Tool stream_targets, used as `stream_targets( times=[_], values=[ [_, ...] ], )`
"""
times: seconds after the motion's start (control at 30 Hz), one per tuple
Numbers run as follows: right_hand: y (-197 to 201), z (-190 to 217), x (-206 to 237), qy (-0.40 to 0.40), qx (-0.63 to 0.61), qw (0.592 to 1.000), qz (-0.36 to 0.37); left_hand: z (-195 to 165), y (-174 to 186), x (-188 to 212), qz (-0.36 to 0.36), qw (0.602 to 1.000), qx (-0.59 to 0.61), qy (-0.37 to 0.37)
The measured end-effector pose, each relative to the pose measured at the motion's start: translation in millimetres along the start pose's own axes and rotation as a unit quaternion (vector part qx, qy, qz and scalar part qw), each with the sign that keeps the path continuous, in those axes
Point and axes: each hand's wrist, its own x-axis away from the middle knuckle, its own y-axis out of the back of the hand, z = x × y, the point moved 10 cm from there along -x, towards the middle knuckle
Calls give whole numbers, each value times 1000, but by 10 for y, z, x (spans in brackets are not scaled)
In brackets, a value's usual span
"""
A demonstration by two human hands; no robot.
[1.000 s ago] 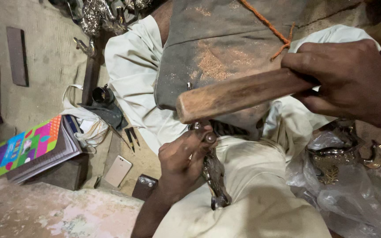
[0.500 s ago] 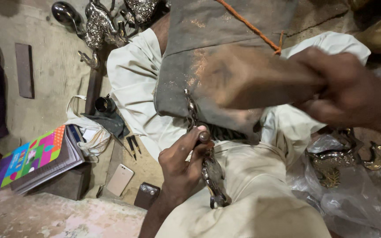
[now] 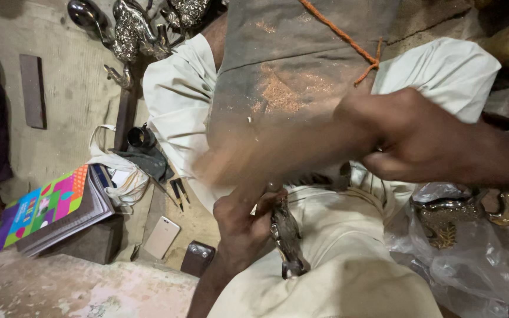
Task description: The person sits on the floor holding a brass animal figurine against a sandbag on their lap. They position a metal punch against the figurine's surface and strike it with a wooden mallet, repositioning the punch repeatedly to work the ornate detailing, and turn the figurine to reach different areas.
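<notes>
Your left hand [image 3: 244, 227] closes around a dark metal piece [image 3: 287, 238] on your lap. Your right hand [image 3: 410, 138], above it, grips a blurred wooden mallet [image 3: 266, 156] just over the piece.

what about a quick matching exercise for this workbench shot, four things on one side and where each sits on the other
Things:
1. colourful booklet
2. pale phone
3. orange cord
4. dark metal casting

Places:
A. in the left hand, on the lap
B. far left, on a stack of papers
C. across the grey block, top of picture
D. on the floor, right of the stack

Pairs: 1-B, 2-D, 3-C, 4-A
</notes>
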Motion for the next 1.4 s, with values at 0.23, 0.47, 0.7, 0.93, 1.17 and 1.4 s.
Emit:
stream_targets(
  times=[0.23, 0.47, 0.7, 0.93, 1.17, 1.4],
  values=[
    [286, 184, -88, 52, -47, 995, -75, 109, -39, 12, 16, 998, 24, 56],
    [280, 136, -131, 37, -157, 984, -83, -37, -4, -98, 0, 999, 22, 46],
    [232, 84, -122, 24, -13, 997, -73, -163, 23, -202, -23, 998, 0, 57],
    [343, 243, -107, 83, -4, 991, -106, -265, 21, -226, -32, 999, -37, 12],
    [317, 208, -125, 36, 191, 975, -106, -195, -44, -243, -14, 993, 102, 52],
    [99, 103, -132, 24, 154, 987, -38, -413, 24, -262, -28, 995, -79, -50]
  ],
)
